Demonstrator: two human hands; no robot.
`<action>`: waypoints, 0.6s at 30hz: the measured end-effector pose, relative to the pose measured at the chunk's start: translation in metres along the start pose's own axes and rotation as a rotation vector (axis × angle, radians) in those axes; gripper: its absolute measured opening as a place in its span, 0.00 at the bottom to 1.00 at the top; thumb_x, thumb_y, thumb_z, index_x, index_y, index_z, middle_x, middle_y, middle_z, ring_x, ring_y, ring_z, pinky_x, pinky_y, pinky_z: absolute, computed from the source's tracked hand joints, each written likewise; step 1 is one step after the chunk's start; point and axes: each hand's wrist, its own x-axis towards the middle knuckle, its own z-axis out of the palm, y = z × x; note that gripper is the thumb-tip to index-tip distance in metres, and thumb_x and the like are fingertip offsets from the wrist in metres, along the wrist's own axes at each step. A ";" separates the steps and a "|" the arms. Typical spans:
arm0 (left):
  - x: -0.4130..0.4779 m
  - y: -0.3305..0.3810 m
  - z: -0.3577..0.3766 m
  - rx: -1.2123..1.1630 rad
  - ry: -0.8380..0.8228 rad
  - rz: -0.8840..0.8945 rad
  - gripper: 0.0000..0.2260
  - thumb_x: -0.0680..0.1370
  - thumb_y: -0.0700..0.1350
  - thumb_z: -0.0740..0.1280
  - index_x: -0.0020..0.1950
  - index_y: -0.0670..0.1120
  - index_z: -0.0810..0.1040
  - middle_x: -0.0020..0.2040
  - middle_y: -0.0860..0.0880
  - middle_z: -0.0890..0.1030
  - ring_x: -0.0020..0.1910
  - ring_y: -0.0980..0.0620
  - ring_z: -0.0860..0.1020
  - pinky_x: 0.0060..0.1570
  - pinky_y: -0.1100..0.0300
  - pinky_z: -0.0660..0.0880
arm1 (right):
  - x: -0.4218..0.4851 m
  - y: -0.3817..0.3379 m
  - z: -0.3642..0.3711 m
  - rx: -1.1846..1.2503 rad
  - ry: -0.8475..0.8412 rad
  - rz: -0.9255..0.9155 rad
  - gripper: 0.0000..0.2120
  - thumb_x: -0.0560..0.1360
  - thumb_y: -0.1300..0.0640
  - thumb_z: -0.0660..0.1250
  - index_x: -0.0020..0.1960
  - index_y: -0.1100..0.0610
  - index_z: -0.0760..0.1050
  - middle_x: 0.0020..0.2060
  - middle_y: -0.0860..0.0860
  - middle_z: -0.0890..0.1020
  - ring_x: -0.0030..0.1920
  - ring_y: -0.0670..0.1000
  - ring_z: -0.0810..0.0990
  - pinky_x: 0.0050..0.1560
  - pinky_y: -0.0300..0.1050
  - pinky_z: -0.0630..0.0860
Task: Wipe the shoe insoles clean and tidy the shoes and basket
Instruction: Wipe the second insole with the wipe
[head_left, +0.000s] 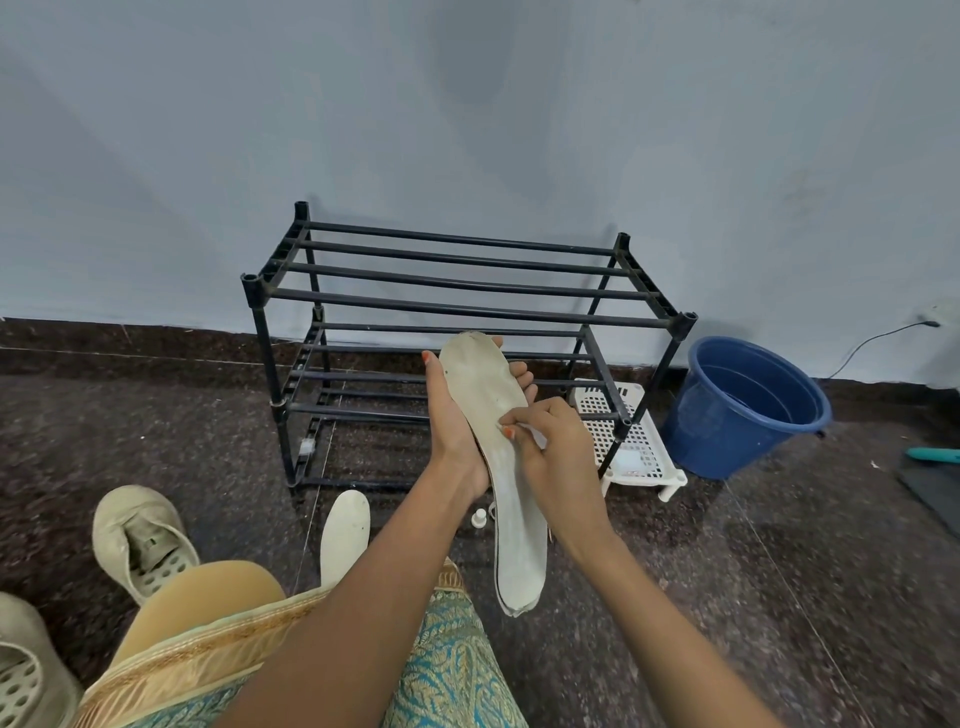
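My left hand (451, 415) holds a worn grey insole (511, 499) from underneath, its toe end pointing up toward the rack. My right hand (550, 441) presses a small white wipe (535, 434) against the middle of that insole, fingers curled over it. A second, cleaner insole (345, 535) lies on the floor near my knee. Two beige shoes sit on the floor at the left, one (140, 540) beside my knee, the other (26, 670) at the frame's lower left corner. A white perforated basket (631, 441) stands on the floor beside the rack's right legs.
A black tube shoe rack (462, 312) stands against the blue wall. A blue bucket (743, 405) sits to the right of it. A small white cap (479, 518) lies on the floor below my hands. A dark mat (935, 488) is at the right edge.
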 end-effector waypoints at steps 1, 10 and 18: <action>0.000 0.000 0.000 -0.007 0.008 0.007 0.32 0.77 0.67 0.46 0.54 0.45 0.78 0.40 0.42 0.80 0.44 0.46 0.79 0.58 0.51 0.73 | -0.002 -0.001 0.000 0.028 -0.016 0.007 0.06 0.72 0.68 0.66 0.45 0.62 0.81 0.40 0.51 0.75 0.43 0.45 0.71 0.46 0.23 0.63; -0.001 0.000 0.001 0.031 -0.017 -0.002 0.32 0.78 0.67 0.44 0.53 0.46 0.78 0.39 0.43 0.79 0.43 0.48 0.78 0.49 0.52 0.76 | -0.003 0.002 -0.005 0.043 0.017 -0.018 0.06 0.71 0.69 0.67 0.43 0.61 0.81 0.40 0.50 0.75 0.43 0.46 0.73 0.47 0.23 0.64; 0.000 -0.001 -0.001 0.051 -0.055 -0.009 0.32 0.77 0.68 0.43 0.53 0.47 0.78 0.40 0.44 0.80 0.44 0.47 0.78 0.46 0.54 0.75 | 0.012 0.013 -0.009 -0.007 0.107 -0.022 0.06 0.71 0.68 0.67 0.45 0.61 0.80 0.40 0.49 0.74 0.44 0.48 0.73 0.47 0.23 0.64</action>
